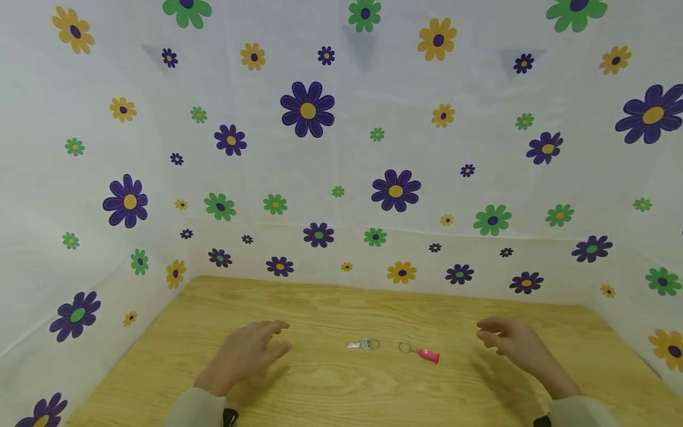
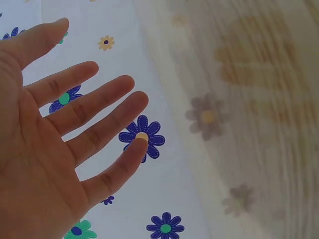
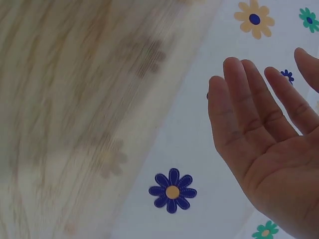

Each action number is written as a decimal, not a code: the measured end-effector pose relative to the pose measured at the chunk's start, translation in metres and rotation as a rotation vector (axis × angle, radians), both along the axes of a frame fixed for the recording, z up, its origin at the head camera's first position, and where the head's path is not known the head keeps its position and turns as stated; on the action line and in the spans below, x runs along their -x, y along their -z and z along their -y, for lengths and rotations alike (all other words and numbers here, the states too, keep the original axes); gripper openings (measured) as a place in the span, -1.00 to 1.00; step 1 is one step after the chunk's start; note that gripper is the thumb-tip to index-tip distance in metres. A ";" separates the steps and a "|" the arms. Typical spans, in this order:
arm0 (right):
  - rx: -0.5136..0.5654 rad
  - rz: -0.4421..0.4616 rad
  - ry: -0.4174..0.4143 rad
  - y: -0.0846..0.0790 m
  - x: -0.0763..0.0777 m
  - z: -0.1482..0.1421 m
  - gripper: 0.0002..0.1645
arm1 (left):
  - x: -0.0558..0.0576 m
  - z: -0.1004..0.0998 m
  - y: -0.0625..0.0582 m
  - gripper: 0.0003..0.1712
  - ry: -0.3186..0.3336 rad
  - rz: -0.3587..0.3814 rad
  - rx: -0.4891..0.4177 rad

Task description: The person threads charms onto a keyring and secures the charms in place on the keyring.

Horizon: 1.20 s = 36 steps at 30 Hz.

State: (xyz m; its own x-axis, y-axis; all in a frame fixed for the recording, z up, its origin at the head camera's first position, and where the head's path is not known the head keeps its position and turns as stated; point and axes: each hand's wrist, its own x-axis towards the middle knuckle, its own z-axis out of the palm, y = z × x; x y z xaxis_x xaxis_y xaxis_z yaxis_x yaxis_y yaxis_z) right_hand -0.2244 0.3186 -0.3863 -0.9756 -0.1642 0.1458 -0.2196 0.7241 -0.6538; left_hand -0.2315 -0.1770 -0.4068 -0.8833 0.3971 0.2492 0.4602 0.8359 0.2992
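Note:
A silver key [image 1: 363, 344] with a small ring at its right end lies flat near the middle of the table. Just right of it rests a key ring [image 1: 405, 347] joined to a pink fob [image 1: 428, 355]. To the left of the key hovers my left hand [image 1: 242, 354], holding nothing; its fingers are spread and nearly straight in the left wrist view. My right hand [image 1: 514, 344] is raised to the right of the pink fob, also bare, with its extended fingers [image 3: 246, 104] showing in the right wrist view.
Under both hands is a wood-grain table [image 1: 325, 403]. A white sheet [image 1: 352, 160] printed with purple, green and yellow flowers rises behind it and along both sides. Dark bands show at the cuffs of the light sleeves [image 1: 200, 409].

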 end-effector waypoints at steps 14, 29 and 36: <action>0.302 0.287 -0.018 0.005 0.013 0.004 -0.48 | 0.018 -0.014 0.006 -0.59 0.067 0.206 -0.204; 0.344 0.398 -0.055 0.004 0.025 0.005 -0.45 | 0.028 -0.022 -0.001 -0.53 0.156 0.303 -0.337; 0.340 0.407 -0.090 0.000 0.026 0.014 -0.42 | 0.038 -0.024 -0.001 -0.49 0.186 0.307 -0.339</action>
State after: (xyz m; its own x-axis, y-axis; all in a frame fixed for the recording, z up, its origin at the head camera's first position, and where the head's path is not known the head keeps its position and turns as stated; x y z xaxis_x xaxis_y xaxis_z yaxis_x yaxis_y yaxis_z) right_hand -0.2505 0.3049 -0.3867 -0.9487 -0.2589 -0.1816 0.0491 0.4466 -0.8934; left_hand -0.2690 -0.1533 -0.4061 -0.8580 0.4967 0.1311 0.4404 0.5798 0.6854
